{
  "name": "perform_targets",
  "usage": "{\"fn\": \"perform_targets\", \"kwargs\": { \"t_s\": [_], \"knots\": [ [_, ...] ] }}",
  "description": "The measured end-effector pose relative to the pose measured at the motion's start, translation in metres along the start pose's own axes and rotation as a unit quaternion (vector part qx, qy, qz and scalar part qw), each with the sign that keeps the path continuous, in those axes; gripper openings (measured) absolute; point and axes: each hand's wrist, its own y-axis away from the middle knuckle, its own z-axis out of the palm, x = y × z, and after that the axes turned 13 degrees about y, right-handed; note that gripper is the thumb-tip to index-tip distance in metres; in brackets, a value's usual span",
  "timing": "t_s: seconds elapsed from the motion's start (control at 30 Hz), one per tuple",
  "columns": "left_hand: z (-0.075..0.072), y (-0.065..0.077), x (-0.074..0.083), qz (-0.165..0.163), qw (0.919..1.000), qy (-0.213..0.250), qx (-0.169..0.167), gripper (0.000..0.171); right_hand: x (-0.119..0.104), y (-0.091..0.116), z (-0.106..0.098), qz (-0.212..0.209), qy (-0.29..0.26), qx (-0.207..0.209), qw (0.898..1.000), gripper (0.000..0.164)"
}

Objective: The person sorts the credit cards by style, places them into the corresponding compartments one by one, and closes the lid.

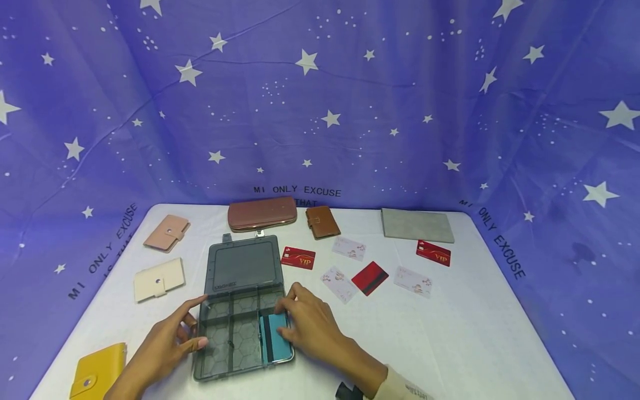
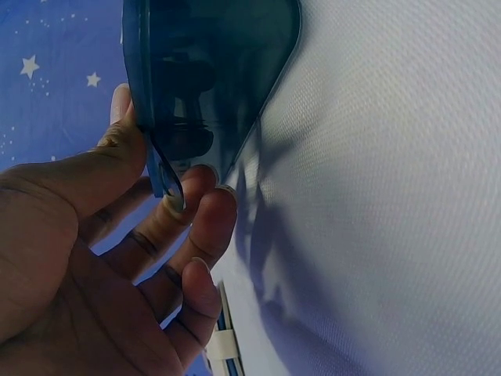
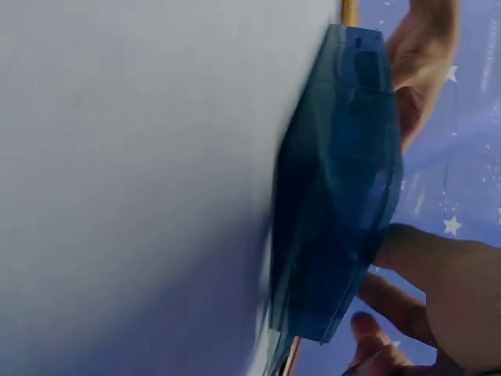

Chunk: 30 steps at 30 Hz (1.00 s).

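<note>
A dark translucent divided box (image 1: 231, 347) lies on the table with its lid (image 1: 244, 264) folded back. My left hand (image 1: 167, 341) holds the box's left side, thumb on the rim and a fingertip at the upper left corner. In the left wrist view the left hand (image 2: 117, 243) has thumb and fingers about the box's edge. A teal card holder (image 1: 280, 339) with a dark band lies in the right front compartment. My right hand (image 1: 312, 322) grips it by its upper right part with thumb and bent fingers. In the right wrist view the box wall (image 3: 337, 180) hides the card holder.
Left of the box lie pink (image 1: 167, 232), cream (image 1: 159, 279) and yellow (image 1: 100, 369) card holders. Behind are a brown long wallet (image 1: 262, 214), a tan wallet (image 1: 323, 222) and a grey wallet (image 1: 417, 225). Several red cards (image 1: 298, 258) and pale cards (image 1: 412, 281) are spread rightward.
</note>
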Motion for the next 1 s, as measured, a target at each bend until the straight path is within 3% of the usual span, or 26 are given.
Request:
{"fn": "perform_targets", "kwargs": {
  "t_s": [0.17, 0.3, 0.47, 0.7, 1.0],
  "knots": [
    [0.000, 0.000, 0.000, -0.002, 1.0000, 0.002, 0.001, 0.080, 0.005, -0.002, -0.001, -0.012, 0.029, -0.037, 0.999, 0.028],
    [0.000, 0.000, -0.001, 0.001, 1.0000, 0.001, 0.001, 0.081, 0.018, -0.006, -0.006, -0.015, -0.035, -0.047, 0.998, 0.029],
    [0.000, 0.000, -0.001, 0.007, 1.0000, -0.003, 0.003, 0.081, 0.049, -0.019, -0.016, 0.004, -0.097, -0.016, 0.995, 0.030],
    [0.000, 0.001, -0.002, 0.012, 0.9999, 0.000, 0.006, 0.081, 0.106, -0.045, -0.029, 0.093, -0.097, 0.012, 0.991, 0.037],
    [-0.001, 0.001, -0.002, 0.015, 0.9999, 0.004, 0.005, 0.080, 0.170, -0.064, -0.030, 0.223, -0.028, -0.020, 0.974, 0.053]
  ]
}}
